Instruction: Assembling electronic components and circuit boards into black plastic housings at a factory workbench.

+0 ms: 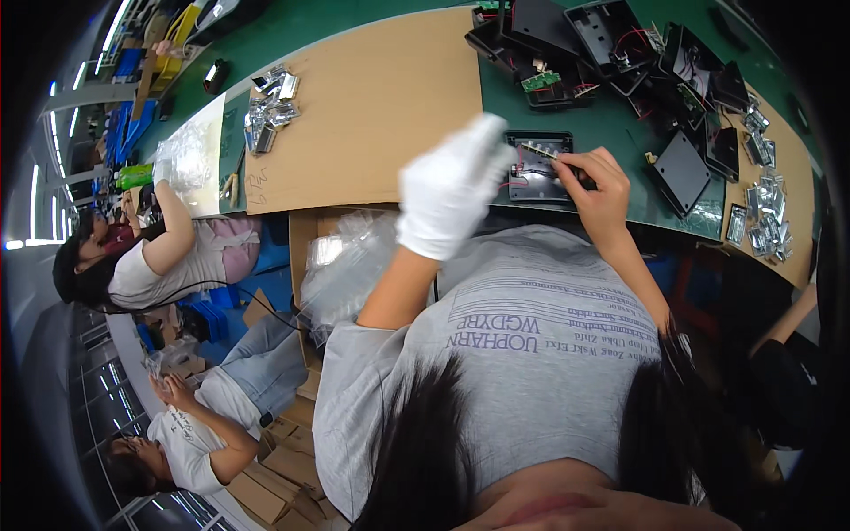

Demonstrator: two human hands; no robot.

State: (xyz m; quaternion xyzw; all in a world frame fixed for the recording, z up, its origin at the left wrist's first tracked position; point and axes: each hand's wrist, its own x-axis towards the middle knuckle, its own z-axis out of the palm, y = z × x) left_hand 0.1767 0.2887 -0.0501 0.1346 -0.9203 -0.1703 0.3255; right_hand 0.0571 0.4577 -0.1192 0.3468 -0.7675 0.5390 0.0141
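A black plastic casing (542,189) lies open in front of me, with thin red wires inside it. Over its upper part, my right hand (598,184), bare, pinches one end of a narrow circuit board strip (538,150) between thumb and finger. My left hand (452,188), in a white glove, is raised just left of the casing. Its fingers point away from me and are smeared by motion, so their grip cannot be made out. Whether the glove touches the casing is unclear.
More black casings (611,40) with wires and green boards pile up at the far right. Foil-wrapped silver pieces (768,217) sit at the right edge, others (273,106) beyond the brown cardboard sheet (372,106). A carton of clear plastic (350,265) stands below the table edge. Co-workers sit at left.
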